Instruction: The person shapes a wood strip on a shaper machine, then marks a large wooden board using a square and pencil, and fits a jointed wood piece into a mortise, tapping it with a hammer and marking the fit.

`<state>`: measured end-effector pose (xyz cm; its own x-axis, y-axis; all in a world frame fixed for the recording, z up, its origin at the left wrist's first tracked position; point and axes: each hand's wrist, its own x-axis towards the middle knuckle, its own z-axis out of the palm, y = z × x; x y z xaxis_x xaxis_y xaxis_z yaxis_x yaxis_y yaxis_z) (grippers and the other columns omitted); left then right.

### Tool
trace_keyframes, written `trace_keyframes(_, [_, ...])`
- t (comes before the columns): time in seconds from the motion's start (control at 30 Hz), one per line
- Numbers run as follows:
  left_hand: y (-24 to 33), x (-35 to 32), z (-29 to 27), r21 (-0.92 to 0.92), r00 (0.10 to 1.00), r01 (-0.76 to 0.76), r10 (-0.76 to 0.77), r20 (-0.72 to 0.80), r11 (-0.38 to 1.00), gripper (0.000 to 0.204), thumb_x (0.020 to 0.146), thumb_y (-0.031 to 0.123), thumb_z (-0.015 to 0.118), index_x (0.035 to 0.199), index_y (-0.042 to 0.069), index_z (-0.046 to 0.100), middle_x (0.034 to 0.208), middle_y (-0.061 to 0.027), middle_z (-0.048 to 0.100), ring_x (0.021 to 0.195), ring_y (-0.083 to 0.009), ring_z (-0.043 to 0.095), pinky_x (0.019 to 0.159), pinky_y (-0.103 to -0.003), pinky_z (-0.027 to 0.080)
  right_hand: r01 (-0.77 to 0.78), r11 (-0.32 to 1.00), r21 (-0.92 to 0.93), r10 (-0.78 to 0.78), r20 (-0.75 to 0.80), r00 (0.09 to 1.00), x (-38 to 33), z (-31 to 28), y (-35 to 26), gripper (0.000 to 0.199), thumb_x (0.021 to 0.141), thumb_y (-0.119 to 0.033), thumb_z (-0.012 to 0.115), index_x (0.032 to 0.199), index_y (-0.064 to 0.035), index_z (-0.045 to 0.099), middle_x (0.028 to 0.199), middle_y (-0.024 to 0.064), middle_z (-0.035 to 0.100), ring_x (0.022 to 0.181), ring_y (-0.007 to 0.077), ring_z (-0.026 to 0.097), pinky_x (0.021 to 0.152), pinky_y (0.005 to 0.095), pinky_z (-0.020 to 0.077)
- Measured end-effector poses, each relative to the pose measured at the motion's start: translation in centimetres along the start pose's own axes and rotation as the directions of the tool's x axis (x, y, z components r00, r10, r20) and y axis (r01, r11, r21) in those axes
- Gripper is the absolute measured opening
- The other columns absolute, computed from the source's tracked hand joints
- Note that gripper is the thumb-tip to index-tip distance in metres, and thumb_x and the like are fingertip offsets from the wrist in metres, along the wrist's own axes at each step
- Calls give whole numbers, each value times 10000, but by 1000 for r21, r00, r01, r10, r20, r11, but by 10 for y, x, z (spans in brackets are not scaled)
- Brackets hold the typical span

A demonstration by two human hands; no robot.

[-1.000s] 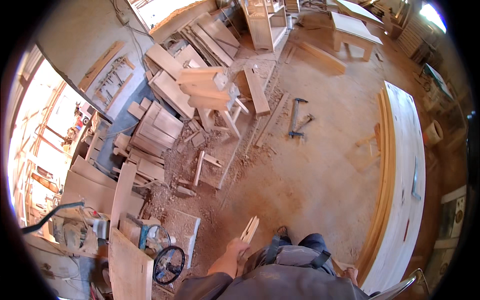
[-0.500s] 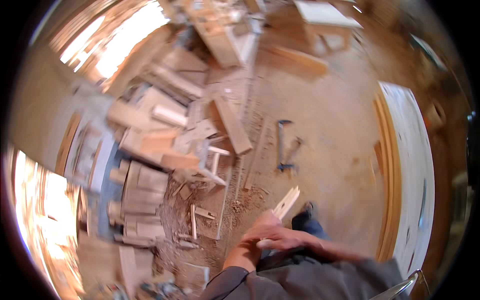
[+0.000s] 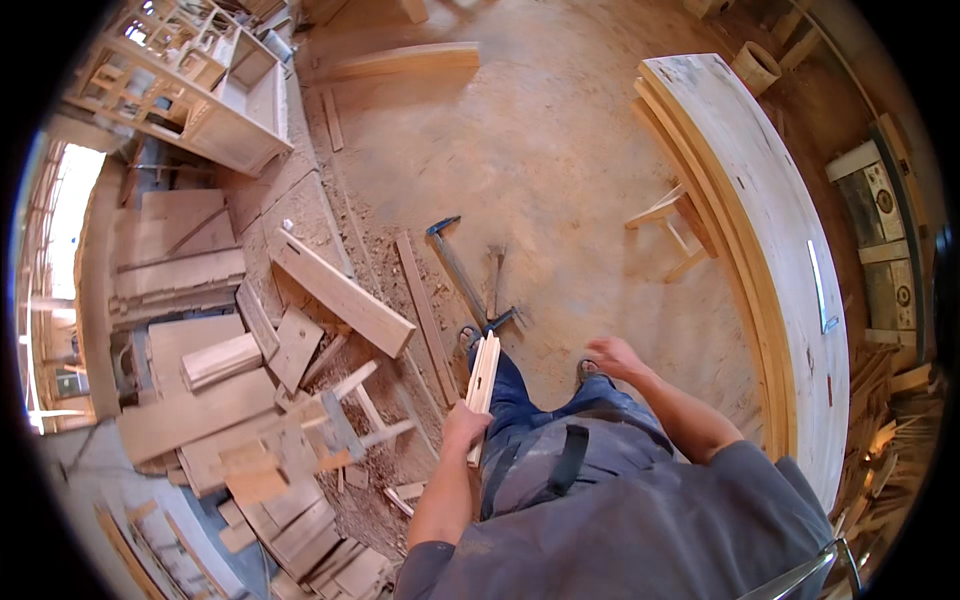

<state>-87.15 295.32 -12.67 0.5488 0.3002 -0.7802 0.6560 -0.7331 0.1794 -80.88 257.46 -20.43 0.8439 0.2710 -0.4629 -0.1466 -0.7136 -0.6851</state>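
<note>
My left hand (image 3: 466,428) is closed around a short bundle of pale wooden pieces (image 3: 484,377), held upright in front of my left leg. A dark slot shows in the bundle's face. Out to the right, my right hand (image 3: 616,358) hangs over the floor near my foot, holding nothing that I can see, its fingers loosely apart and slightly blurred. Beyond the bundle a bar clamp (image 3: 460,270) with blue ends lies on the floor. A thin tool with a dusty head (image 3: 497,258) lies beside it.
Boards and offcuts (image 3: 205,400) pile up on the left, with a thick plank (image 3: 345,290) slanting off them. On the right stands a long white-topped workbench (image 3: 780,230), a small wooden stool (image 3: 665,215) beside it. A wooden cabinet frame (image 3: 240,110) is at the far left.
My right hand has come away from the left hand and swung out to the right. The left hand keeps the wooden pieces. My view has turned, bringing the bench and clamp elsewhere in the picture.
</note>
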Motion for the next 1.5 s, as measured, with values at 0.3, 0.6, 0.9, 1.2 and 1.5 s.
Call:
trace_keyframes(0.3, [-28,110,-29,-35,990,67,-62,129,997,645,752,362,775,1245,-3,575,1133,-292,678,1096,-425,652,948,-477,512,-515,849,119,522,-42,852,150,73,8,290,837,-225,556,990,-78,754,1044,177,725,1014,389,675,905,458,531])
trace_keyframes(0.6, [-37,148,8,206,995,5,-25,93,978,599,804,407,729,1217,24,529,915,-247,679,815,-461,665,751,-544,538,-104,994,-14,105,170,980,440,282,81,321,910,-240,567,1157,-61,669,1051,247,693,1001,439,647,883,533,515])
trace_keyframes(0.9, [-88,142,54,230,965,263,-259,-48,937,691,852,396,747,1405,58,509,1150,-300,625,1065,-448,628,909,-555,511,-33,958,-285,92,198,976,571,418,166,357,874,-221,599,1211,-101,602,1062,253,673,1006,454,647,861,505,542])
trace_keyframes(1.2, [-32,161,29,155,937,346,-351,5,925,668,874,416,720,1418,116,476,1171,-274,591,1051,-420,611,910,-535,497,-279,942,-184,284,3,959,560,342,144,286,830,-156,635,1115,-134,637,1057,245,628,971,427,650,845,530,528])
trace_keyframes(1.5, [29,177,35,101,998,-57,52,44,993,602,890,403,698,1368,106,486,1105,-227,581,990,-364,599,867,-494,497,-447,863,236,451,38,892,381,182,166,500,764,-164,670,1230,-33,547,1069,285,663,1006,445,650,832,501,526])
